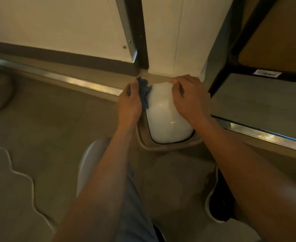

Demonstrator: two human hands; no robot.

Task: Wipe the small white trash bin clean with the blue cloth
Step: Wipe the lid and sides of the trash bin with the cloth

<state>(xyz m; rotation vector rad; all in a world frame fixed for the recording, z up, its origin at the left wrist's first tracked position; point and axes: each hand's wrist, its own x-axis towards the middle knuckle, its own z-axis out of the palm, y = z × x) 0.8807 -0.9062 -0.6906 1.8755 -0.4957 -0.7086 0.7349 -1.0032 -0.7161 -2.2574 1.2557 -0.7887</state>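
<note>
Wiping is under way: the left hand [129, 100] bunches the blue cloth [144, 92] against the bin [163, 117] on the floor; right hand [187, 96], fingers curled, steadies it. Next, sweep the cloth across unwiped sides.

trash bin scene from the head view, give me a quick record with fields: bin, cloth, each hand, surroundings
bin: small white trash bin, glossy, standing on the floor at a wall corner
rim: tan rim shows at its near edge
cloth: blue cloth, bunched against the bin's left side
left hand: left hand holds the cloth to the bin
right hand: right hand rests on the bin's upper right, fingers curled over its far edge
surroundings: white wall; metal floor strip
</note>
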